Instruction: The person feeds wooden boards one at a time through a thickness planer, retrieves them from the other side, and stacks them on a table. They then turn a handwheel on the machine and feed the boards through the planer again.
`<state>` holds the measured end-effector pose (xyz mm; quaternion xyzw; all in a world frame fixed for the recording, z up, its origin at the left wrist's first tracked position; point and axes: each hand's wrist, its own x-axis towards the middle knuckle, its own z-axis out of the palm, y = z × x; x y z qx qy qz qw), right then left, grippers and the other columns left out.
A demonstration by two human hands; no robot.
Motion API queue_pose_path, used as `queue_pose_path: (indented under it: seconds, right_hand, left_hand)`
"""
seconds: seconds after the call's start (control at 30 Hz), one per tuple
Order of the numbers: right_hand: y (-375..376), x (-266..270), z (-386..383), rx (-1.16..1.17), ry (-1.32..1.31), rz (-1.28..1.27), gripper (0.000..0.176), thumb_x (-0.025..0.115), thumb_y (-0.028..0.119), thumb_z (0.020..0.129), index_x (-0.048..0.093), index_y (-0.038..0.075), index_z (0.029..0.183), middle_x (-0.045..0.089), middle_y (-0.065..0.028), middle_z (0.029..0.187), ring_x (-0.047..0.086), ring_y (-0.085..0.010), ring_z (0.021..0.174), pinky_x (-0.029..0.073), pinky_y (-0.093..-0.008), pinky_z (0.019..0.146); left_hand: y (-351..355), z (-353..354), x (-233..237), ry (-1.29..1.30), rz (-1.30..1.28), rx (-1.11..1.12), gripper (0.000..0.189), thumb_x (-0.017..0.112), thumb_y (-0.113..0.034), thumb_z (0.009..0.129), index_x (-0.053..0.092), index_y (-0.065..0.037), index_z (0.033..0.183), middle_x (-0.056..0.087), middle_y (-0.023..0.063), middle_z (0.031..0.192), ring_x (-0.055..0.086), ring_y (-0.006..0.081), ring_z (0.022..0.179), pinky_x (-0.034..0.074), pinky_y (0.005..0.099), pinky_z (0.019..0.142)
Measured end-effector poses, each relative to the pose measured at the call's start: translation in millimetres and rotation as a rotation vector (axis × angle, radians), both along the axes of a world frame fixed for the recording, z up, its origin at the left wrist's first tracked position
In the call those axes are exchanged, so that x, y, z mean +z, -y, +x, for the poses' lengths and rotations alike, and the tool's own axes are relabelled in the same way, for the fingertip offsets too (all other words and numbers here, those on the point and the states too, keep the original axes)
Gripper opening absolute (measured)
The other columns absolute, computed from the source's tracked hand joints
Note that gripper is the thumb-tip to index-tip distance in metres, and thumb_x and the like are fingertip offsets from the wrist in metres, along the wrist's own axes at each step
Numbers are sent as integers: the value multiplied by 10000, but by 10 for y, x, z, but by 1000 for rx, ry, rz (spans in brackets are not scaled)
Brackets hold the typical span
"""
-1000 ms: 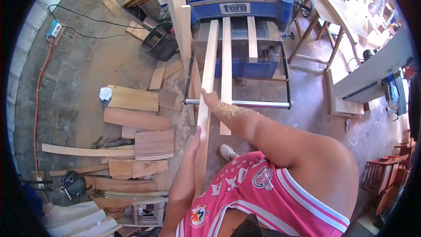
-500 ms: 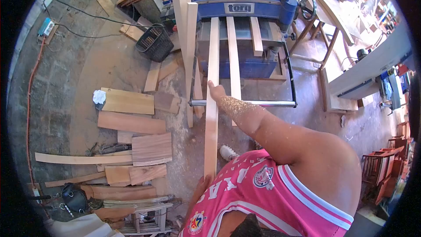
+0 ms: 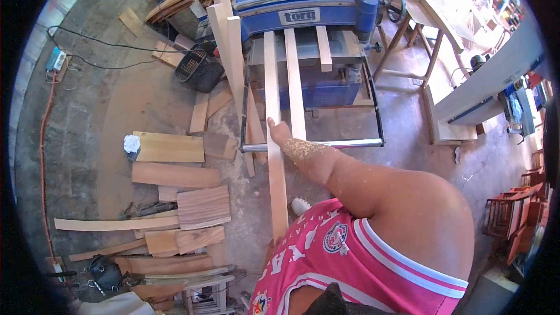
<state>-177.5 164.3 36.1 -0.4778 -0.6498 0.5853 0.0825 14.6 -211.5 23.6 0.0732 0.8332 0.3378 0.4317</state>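
A long pale wooden strip point(image 3: 273, 93) runs from the blue thickness planer point(image 3: 309, 0) back to my body, over the metal roller bar point(image 3: 344, 143). My right hand point(image 3: 281, 132) is closed on the strip's right edge, thumb on top, just above the roller bar. Wood shavings cling to my right forearm. At the strip's near end, my left hand point(image 3: 270, 251) grips it low by my pink shirt, mostly hidden. Beside it, a second strip point(image 3: 295, 81) and a shorter strip point(image 3: 324, 49) stick out of the planer.
Upright boards point(image 3: 233, 52) lean left of the planer, near a black basket point(image 3: 199, 69). Several loose boards point(image 3: 175, 173) lie on the floor to the left. A wooden stand point(image 3: 408, 64) and a large machine table point(image 3: 490, 90) are on the right.
The view has shifted, so the planer appears further left. The second and shorter strips show less length outside the planer. Both hands keep their hold on the long strip.
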Motion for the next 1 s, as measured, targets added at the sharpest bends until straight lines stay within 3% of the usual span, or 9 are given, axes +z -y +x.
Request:
queue_pose_path:
  seconds: [0.47, 0.6, 0.63, 0.67, 0.77, 0.8, 0.87, 0.93, 1.0]
  right_hand:
    - [-297, -17, -238, -100, -35, 18, 756, 497, 498, 930, 436, -194, 1225, 537, -390, 1179, 525, -475, 1153, 406, -464, 1002]
    - [-392, -78, -424, -199, 18, 198, 653, 522, 404, 946, 395, -144, 1279, 567, -364, 1148, 553, -460, 1120, 430, -468, 973]
    - [-422, -153, -471, -159, 4, 249, 639, 558, 306, 933, 319, -124, 1340, 509, -375, 1225, 503, -471, 1176, 406, -465, 1010]
    - [-396, -114, -443, -157, 6, 248, 639, 558, 306, 933, 319, -124, 1340, 509, -375, 1225, 503, -471, 1176, 406, -465, 1010]
    - [-277, 50, -254, -25, -164, 670, 667, 615, 183, 871, 285, -83, 1387, 286, -379, 1401, 338, -512, 1290, 337, -478, 1073]
    - [-241, 123, -166, -23, -162, 671, 667, 615, 183, 871, 285, -83, 1387, 286, -379, 1401, 338, -512, 1290, 337, -478, 1073]
    - [-190, 294, -18, 231, -209, 889, 683, 617, 180, 872, 269, -69, 1404, 292, -366, 1405, 310, -504, 1315, 314, -469, 1098]
    - [-179, 344, 78, 286, -210, 874, 701, 628, 186, 864, 265, -66, 1409, 289, -358, 1411, 300, -497, 1325, 302, -462, 1109]
    - [-239, 348, 61, 346, -217, 860, 720, 640, 192, 857, 261, -63, 1413, 287, -350, 1417, 290, -490, 1334, 291, -456, 1119]
  left_hand:
    - [-34, -75, -473, -48, 26, 7, 667, 474, -569, 918, 594, 36, 1171, 643, 283, 1042, 612, 422, 1007, 459, 461, 854]
    - [-408, -221, 26, -48, 51, 122, 660, 470, -582, 912, 625, 18, 1139, 660, 268, 1022, 633, 404, 978, 477, 455, 819]
    - [-585, -236, 350, -62, 5, 105, 665, 467, -587, 910, 623, 14, 1149, 661, 263, 1030, 637, 394, 982, 481, 448, 815]
    - [-697, -241, 550, -73, -43, 88, 671, 463, -593, 909, 621, 10, 1159, 661, 259, 1038, 640, 383, 985, 484, 441, 810]
    - [-821, -288, 677, -34, -96, 76, 676, 461, -596, 907, 619, 7, 1168, 656, 257, 1059, 640, 368, 995, 483, 432, 819]
    - [-829, -293, 652, -31, -96, 77, 676, 461, -596, 907, 619, 7, 1168, 656, 257, 1059, 640, 368, 995, 483, 432, 819]
    - [-845, -331, 525, -46, -64, 89, 675, 463, -597, 907, 617, 3, 1174, 655, 251, 1072, 638, 362, 1007, 482, 428, 826]
    - [-765, -360, 208, -34, 1, 97, 671, 461, -595, 909, 618, 2, 1173, 658, 244, 1068, 640, 357, 1003, 482, 426, 825]
    - [-824, -391, 239, -28, 68, 114, 667, 459, -592, 910, 620, 1, 1171, 662, 237, 1065, 642, 352, 999, 483, 424, 824]
